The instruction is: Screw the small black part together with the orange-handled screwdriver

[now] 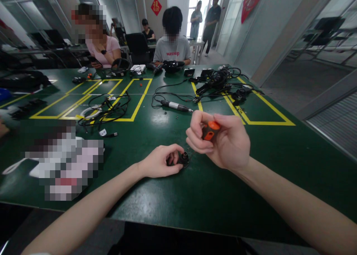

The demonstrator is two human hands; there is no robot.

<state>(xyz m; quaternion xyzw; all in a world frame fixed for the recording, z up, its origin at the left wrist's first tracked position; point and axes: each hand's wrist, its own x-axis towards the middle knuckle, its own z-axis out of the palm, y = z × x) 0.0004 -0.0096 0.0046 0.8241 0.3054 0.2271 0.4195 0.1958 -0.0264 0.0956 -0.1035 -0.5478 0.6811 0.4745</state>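
Observation:
My left hand (161,162) rests on the green tabletop, thumb and fingers curled around a small black round part (184,157). A short cylinder with an open top stands up from the middle of that part. Raised to the right of it, my right hand (220,141) has its fingers wrapped around an orange-and-black tool handle (212,129). The handle's orange end faces me; whatever lies beyond it is hidden by my fingers. Tiny dark bits lie near the black part. Beyond my hands lies a black-and-silver electric screwdriver (175,106) with a cable.
A coiled black cable (111,110) lies left of centre, and a heap of cables and devices (220,82) at the back right. Yellow tape (142,100) marks the green table (251,195). Blurred-out items (75,169) lie at left. Two people sit across the table; others are farther back.

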